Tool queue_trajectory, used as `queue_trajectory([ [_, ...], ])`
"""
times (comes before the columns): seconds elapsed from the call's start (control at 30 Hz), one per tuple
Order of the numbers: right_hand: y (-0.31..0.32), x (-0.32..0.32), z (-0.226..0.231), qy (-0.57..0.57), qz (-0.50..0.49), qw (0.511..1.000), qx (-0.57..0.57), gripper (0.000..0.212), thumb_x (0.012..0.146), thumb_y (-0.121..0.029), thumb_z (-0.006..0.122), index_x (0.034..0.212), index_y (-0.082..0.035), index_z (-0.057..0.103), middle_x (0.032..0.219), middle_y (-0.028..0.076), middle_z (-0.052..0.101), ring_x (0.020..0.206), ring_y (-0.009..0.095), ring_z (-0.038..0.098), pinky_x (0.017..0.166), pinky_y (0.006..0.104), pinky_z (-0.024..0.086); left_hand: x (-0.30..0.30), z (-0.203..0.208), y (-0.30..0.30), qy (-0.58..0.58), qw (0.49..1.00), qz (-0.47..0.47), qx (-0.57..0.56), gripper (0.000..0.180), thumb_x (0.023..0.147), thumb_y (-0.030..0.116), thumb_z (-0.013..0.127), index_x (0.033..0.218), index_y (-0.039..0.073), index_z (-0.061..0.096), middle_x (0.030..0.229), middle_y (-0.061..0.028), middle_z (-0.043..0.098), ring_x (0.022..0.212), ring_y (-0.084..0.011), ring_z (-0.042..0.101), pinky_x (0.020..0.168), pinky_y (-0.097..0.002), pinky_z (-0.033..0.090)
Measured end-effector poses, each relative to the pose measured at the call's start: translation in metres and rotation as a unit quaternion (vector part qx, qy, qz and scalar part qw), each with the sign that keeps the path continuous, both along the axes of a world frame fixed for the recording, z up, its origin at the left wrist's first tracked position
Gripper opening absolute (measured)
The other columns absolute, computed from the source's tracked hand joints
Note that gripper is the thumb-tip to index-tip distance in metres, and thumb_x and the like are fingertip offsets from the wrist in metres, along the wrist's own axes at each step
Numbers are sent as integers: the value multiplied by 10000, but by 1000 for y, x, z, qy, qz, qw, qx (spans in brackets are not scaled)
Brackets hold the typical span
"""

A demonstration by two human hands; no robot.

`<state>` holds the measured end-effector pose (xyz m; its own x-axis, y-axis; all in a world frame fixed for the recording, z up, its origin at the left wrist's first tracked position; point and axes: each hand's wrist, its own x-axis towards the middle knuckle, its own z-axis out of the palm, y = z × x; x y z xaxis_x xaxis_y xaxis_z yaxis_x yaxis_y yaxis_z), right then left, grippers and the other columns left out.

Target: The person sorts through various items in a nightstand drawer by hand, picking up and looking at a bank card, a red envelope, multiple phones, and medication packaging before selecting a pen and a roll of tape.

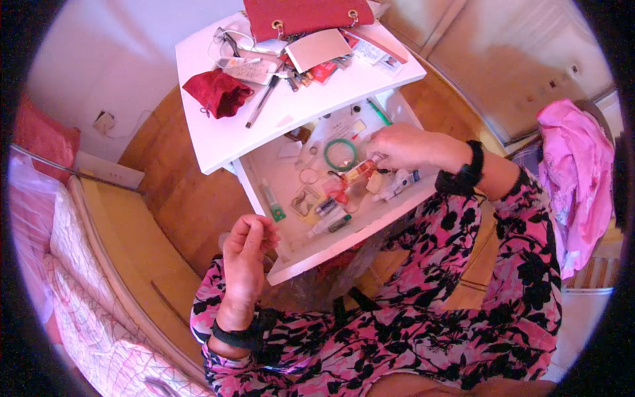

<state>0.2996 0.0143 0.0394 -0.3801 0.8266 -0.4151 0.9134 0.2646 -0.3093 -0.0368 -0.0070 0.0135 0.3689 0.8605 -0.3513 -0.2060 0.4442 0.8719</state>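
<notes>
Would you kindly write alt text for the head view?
A person's right hand reaches among small items in an open white drawer, while the left hand is near its left front corner. A red bag sits on the white tabletop.

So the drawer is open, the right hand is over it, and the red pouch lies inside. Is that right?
Not quite: the head view shows the red pouch on the white tabletop, not inside. The drawer is open, with the right hand over it.

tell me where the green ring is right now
In the head view, the green ring lies inside the open drawer, just left of the right hand.
</notes>
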Motion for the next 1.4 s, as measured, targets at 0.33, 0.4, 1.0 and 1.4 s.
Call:
queue_trajectory([
  [0.33,19,19,-94,-101,167,978,74,187,662,-137,623,794,-9,590,899,150,583,881,306,568,714,391,473,-2,-3,3,37,998,-38,-18,147,932,190,430,914,80,527,842,-16,561,736,-95,531,680,-228,446],
  [0.4,20,20,-95,-111,168,975,98,197,655,-131,622,806,-6,592,877,151,595,862,302,580,700,394,477,0,0,3,44,997,-52,-22,145,930,181,431,917,72,526,849,-17,561,751,-97,531,685,-227,439],
  [1.0,21,19,-69,-102,136,983,72,179,702,-213,645,736,-41,612,718,155,600,670,321,591,602,400,453,16,-2,8,33,996,-74,-28,170,922,162,451,971,27,542,884,-27,576,768,-80,512,701,-216,419],
  [1.4,14,-123,11,235,92,960,-123,251,822,-285,561,781,-40,595,634,133,573,590,285,575,557,391,430,26,-12,10,-67,997,-22,18,332,916,204,471,1211,51,462,1206,-83,507,1027,-152,521,869,-307,431],
])
